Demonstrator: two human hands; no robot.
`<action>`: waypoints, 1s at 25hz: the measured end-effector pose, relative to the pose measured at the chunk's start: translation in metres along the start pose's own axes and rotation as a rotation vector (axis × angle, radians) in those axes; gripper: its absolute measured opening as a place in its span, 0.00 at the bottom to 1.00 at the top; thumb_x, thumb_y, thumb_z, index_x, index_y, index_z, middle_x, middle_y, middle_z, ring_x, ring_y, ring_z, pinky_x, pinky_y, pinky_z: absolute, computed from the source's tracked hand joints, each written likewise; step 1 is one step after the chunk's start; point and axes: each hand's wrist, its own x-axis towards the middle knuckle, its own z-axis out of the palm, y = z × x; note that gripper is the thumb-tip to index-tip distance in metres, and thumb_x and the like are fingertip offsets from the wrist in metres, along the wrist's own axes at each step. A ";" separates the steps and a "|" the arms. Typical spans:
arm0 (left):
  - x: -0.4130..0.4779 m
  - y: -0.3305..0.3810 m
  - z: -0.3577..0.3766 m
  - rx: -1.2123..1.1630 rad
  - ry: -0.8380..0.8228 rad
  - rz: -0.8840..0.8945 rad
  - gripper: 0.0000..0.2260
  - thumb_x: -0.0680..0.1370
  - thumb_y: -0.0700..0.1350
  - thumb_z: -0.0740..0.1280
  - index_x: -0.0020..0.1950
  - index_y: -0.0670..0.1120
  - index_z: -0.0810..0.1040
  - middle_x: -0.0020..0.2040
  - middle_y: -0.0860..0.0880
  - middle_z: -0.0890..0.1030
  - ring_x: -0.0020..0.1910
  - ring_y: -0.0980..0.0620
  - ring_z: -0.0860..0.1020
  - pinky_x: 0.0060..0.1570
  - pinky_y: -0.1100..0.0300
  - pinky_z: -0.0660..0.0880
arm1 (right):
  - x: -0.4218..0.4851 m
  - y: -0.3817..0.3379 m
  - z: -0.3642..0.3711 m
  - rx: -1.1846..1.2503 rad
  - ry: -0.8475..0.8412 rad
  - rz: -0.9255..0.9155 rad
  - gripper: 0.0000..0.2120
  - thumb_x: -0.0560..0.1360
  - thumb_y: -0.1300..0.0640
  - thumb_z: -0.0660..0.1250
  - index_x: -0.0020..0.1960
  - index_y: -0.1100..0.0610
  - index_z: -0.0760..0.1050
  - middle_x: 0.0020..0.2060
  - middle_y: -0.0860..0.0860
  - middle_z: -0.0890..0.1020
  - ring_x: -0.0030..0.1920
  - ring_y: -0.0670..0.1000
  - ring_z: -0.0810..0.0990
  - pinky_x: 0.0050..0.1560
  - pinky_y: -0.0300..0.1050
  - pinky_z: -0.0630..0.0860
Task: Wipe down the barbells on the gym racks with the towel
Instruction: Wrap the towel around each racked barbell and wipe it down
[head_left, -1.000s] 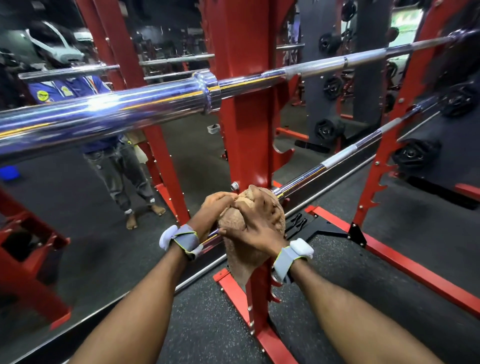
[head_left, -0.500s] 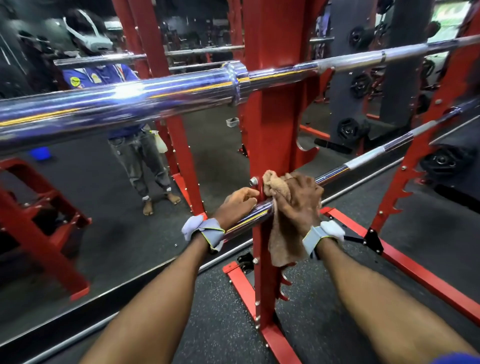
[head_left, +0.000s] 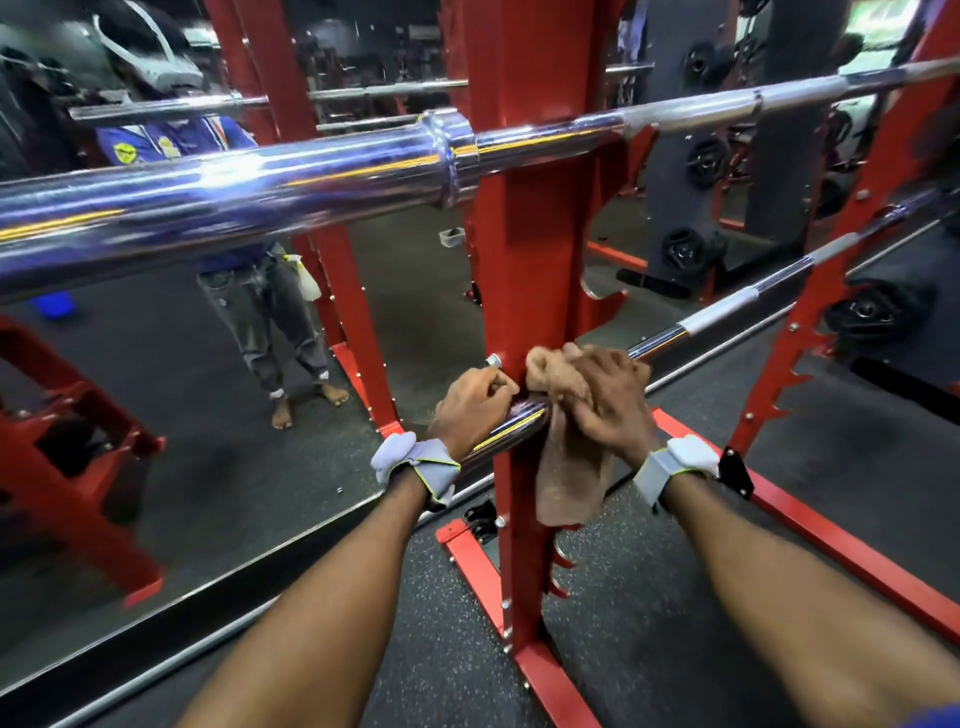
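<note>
Running from about 8 o'clock up to 2 o'clock across the view, the lower barbell (head_left: 727, 310) passes under both hands, and that slant is what the next stroke depends on. The right hand (head_left: 610, 400) curls its fingers round the brown towel (head_left: 569, 478), bunched over the bar where it crosses the red rack upright (head_left: 524, 249), with the loose tail of cloth hanging toward 6 o'clock. The left hand (head_left: 475, 408) grips the bare chrome sleeve on the 9 o'clock side of the towel, apparently steadying it (its fingertips are tucked out of sight behind the bar). Most of the bar's length lies beyond the right hand toward 2 o'clock, so the towel hand is the nearer one to slide along it. An upper barbell (head_left: 234, 202) crosses at 12 o'clock, above both hands and untouched by them.
</note>
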 end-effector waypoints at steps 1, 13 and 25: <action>0.000 0.000 0.000 0.002 0.009 0.010 0.09 0.70 0.53 0.58 0.41 0.57 0.78 0.46 0.54 0.78 0.52 0.51 0.77 0.55 0.56 0.72 | 0.005 0.002 -0.001 0.004 0.003 0.051 0.25 0.72 0.39 0.61 0.65 0.49 0.74 0.60 0.50 0.77 0.56 0.59 0.75 0.51 0.45 0.55; 0.000 -0.003 0.005 0.065 -0.010 0.046 0.09 0.75 0.49 0.59 0.50 0.48 0.76 0.50 0.47 0.82 0.53 0.45 0.78 0.52 0.52 0.75 | -0.018 -0.060 0.018 0.011 0.061 0.157 0.27 0.68 0.43 0.63 0.65 0.51 0.74 0.61 0.51 0.75 0.59 0.58 0.72 0.57 0.55 0.66; 0.000 -0.007 0.009 0.060 0.025 0.037 0.07 0.75 0.49 0.61 0.43 0.47 0.74 0.44 0.49 0.80 0.48 0.45 0.78 0.50 0.50 0.75 | -0.039 -0.056 0.027 0.343 0.305 0.405 0.18 0.65 0.51 0.73 0.55 0.53 0.81 0.58 0.52 0.76 0.57 0.56 0.73 0.60 0.57 0.72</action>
